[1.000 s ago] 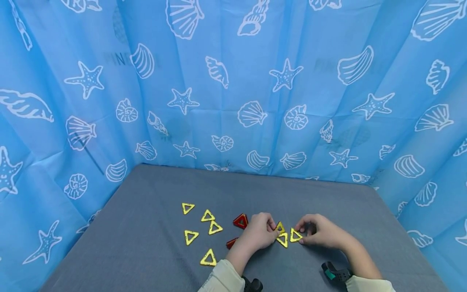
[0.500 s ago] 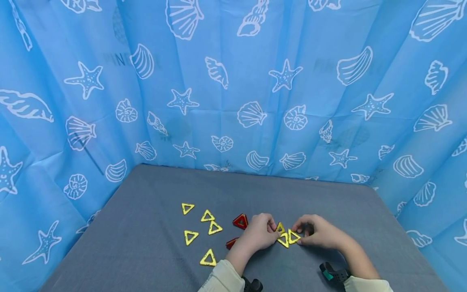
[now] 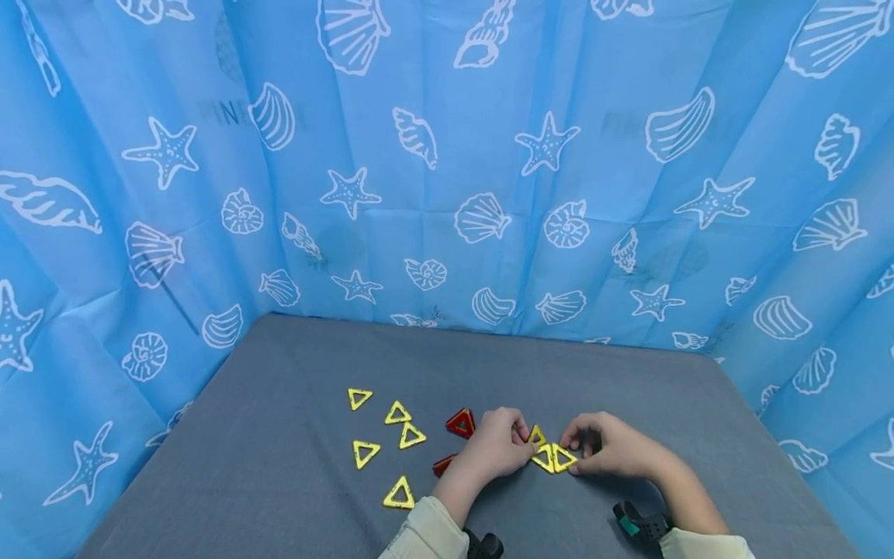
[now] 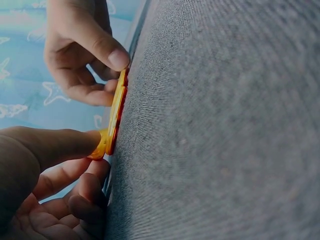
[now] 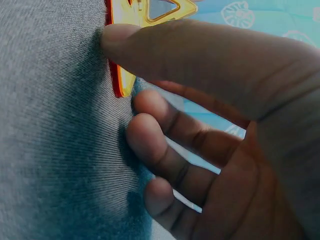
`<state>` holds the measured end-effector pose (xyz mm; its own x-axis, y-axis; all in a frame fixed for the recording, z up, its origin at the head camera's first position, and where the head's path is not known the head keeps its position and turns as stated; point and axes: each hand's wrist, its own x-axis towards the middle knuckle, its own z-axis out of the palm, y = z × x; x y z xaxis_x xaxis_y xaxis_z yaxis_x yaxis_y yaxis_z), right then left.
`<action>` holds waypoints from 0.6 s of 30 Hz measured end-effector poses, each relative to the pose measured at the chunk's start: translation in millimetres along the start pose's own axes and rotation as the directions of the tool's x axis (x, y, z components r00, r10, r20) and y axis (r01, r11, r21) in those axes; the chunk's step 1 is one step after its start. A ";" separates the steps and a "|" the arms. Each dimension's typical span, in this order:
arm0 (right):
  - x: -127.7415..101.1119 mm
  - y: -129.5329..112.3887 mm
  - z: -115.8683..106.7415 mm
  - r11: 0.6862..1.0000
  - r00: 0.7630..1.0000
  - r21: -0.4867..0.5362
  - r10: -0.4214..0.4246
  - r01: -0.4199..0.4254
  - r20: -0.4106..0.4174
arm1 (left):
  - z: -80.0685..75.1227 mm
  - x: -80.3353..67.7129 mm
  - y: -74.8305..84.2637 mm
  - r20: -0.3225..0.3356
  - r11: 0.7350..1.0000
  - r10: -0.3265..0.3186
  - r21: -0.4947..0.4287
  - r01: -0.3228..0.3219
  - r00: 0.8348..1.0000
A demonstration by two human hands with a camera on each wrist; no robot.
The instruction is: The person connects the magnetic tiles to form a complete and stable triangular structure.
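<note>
My left hand (image 3: 492,446) pinches a yellow triangular magnetic tile (image 3: 541,434) between thumb and fingers on the grey tabletop. Touching it is a middle yellow tile (image 3: 542,465), whose right edge meets another yellow tile (image 3: 566,466). That right-hand tile is pinched by my right hand (image 3: 615,448), thumb at the near side and fingers at the far side. In the right wrist view the thumb lies over a yellow tile (image 5: 126,82) with a red underside. Seen edge-on in the left wrist view, the joined tiles (image 4: 116,112) lie flat, with the left thumb and fingertips on the nearest one.
Left of the hands lie two red triangular tiles, one (image 3: 461,423) farther back and one (image 3: 443,465) partly behind my left forearm. Several yellow tiles (image 3: 399,493) are spread farther left. A blue shell-patterned curtain (image 3: 447,155) borders the grey table (image 3: 314,357) at its back and sides.
My right hand's tile has moved left and turned slightly, going from apart to edge against edge with the middle tile. The left hand has stayed almost still.
</note>
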<state>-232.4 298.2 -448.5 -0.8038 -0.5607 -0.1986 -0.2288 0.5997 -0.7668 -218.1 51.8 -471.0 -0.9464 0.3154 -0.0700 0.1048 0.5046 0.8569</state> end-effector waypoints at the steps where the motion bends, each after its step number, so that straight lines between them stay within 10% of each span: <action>1: -0.2 0.0 -0.1 1.000 1.000 -0.010 0.006 -0.006 -0.007 | 0.1 0.0 0.0 0.001 1.000 -0.001 -0.001 0.001 1.000; 18: -2.7 -0.7 -3.9 0.999 0.999 -0.009 -0.033 0.033 -0.021 | -1.0 -0.1 0.3 0.019 1.000 0.018 0.017 -0.018 1.000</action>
<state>-232.2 301.6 -445.1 -0.8071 -0.5683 -0.1603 -0.2602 0.5860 -0.7674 -218.3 51.2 -470.2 -0.9382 0.3400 -0.0645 0.1274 0.5127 0.8491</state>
